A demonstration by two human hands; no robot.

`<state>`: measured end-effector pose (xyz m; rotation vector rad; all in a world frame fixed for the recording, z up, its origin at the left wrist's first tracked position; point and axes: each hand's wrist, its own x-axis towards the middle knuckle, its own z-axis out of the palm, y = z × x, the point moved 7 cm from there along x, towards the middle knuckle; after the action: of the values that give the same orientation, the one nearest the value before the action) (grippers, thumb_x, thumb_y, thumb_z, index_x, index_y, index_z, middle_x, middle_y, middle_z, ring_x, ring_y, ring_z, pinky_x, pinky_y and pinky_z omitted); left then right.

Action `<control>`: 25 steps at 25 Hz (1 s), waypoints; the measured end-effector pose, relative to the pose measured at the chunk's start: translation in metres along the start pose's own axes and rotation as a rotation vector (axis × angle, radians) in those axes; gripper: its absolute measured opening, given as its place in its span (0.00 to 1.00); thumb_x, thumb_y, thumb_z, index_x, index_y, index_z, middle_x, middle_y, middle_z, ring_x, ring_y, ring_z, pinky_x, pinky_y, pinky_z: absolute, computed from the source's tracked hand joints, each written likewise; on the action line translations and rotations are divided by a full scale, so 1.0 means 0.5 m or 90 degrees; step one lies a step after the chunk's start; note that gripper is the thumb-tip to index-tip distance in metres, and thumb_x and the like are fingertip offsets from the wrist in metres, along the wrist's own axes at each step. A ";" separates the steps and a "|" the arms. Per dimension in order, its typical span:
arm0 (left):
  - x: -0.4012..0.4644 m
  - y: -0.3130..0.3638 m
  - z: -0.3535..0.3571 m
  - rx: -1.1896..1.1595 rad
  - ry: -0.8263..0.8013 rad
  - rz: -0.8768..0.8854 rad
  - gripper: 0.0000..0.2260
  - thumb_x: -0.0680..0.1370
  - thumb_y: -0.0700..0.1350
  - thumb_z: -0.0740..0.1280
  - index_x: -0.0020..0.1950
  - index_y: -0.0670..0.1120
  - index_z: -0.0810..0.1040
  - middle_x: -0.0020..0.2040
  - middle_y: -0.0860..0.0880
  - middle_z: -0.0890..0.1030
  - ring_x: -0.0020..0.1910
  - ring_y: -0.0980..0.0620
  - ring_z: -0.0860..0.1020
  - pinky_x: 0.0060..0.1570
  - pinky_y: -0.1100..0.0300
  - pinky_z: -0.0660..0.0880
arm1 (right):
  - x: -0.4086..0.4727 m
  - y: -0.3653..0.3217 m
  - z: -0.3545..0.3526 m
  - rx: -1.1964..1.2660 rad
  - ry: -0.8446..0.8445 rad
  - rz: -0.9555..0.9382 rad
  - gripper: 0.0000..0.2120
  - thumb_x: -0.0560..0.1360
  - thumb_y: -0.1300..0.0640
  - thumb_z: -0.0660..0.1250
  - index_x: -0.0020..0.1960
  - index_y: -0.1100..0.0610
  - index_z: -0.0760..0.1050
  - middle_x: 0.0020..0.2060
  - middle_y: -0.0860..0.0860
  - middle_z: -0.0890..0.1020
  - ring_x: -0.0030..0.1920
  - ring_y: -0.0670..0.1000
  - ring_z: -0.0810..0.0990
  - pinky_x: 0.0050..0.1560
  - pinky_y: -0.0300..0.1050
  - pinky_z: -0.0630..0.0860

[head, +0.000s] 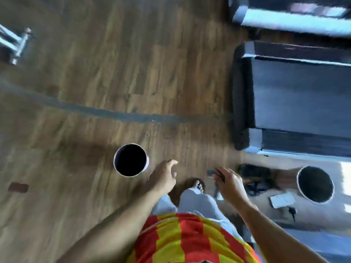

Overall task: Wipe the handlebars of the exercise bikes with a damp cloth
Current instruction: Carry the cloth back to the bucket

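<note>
The view is blurred and looks straight down at a wooden floor. My left hand [164, 175] hangs with relaxed fingers, holding nothing, just right of a round bucket [147, 160] with a white rim and a dark inside. My right hand [228, 182] has its fingers curled round a small dark thing [211, 172]; blur hides what it is. No bike handlebars are in view. A dark crumpled heap [255, 173] lies on the floor right of my right hand.
A treadmill [296, 92] fills the right side, with another machine [292, 18] behind it. A second round bin [315, 184] stands at the right, beside a white pad [282, 200]. A metal frame [17, 44] sits at the far left. My sandalled foot [200, 185] is below.
</note>
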<state>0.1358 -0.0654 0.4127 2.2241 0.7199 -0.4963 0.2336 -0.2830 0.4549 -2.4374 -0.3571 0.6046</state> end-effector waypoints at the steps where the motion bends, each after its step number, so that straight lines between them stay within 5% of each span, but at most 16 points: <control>1: -0.001 -0.007 -0.006 -0.032 0.025 -0.037 0.18 0.76 0.41 0.66 0.66 0.50 0.75 0.61 0.48 0.80 0.62 0.48 0.77 0.62 0.52 0.73 | 0.046 -0.024 -0.007 -0.016 -0.037 -0.035 0.09 0.75 0.65 0.70 0.52 0.54 0.83 0.40 0.35 0.77 0.42 0.44 0.77 0.45 0.18 0.63; 8: -0.026 -0.131 -0.069 -0.203 0.192 -0.249 0.18 0.78 0.40 0.62 0.67 0.48 0.74 0.60 0.49 0.80 0.60 0.48 0.76 0.59 0.58 0.69 | 0.225 -0.222 0.088 -0.133 -0.217 -0.264 0.09 0.75 0.65 0.69 0.49 0.52 0.83 0.40 0.27 0.75 0.44 0.26 0.73 0.44 0.19 0.64; 13: -0.017 -0.227 -0.063 -0.356 0.260 -0.328 0.17 0.68 0.44 0.55 0.51 0.55 0.77 0.46 0.56 0.81 0.44 0.57 0.78 0.44 0.57 0.76 | 0.263 -0.350 0.186 -0.183 -0.346 -0.366 0.10 0.75 0.65 0.68 0.51 0.53 0.83 0.37 0.27 0.77 0.43 0.23 0.74 0.44 0.18 0.65; 16: -0.037 -0.268 -0.033 -0.384 0.299 -0.425 0.13 0.71 0.43 0.60 0.51 0.56 0.76 0.49 0.58 0.79 0.47 0.56 0.77 0.45 0.58 0.75 | 0.280 -0.395 0.253 -0.224 -0.444 -0.373 0.10 0.78 0.60 0.67 0.55 0.51 0.82 0.43 0.35 0.82 0.45 0.31 0.78 0.46 0.22 0.70; 20: -0.018 -0.338 0.044 -0.426 0.325 -0.524 0.21 0.69 0.50 0.59 0.60 0.66 0.75 0.57 0.62 0.78 0.55 0.57 0.77 0.54 0.58 0.76 | 0.314 -0.419 0.370 -0.261 -0.554 -0.397 0.12 0.79 0.57 0.66 0.59 0.45 0.80 0.45 0.39 0.84 0.48 0.42 0.81 0.55 0.45 0.79; 25: 0.055 -0.370 0.105 -0.595 0.445 -0.636 0.19 0.73 0.38 0.64 0.63 0.48 0.76 0.60 0.46 0.79 0.58 0.45 0.79 0.57 0.51 0.76 | 0.395 -0.380 0.549 -0.327 -0.620 -0.467 0.12 0.80 0.56 0.65 0.63 0.51 0.78 0.53 0.47 0.83 0.53 0.47 0.79 0.53 0.38 0.68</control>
<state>0.0341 0.0111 0.2660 0.9926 1.9508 0.2150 0.2460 0.0752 0.3065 -1.9895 -1.8684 1.4175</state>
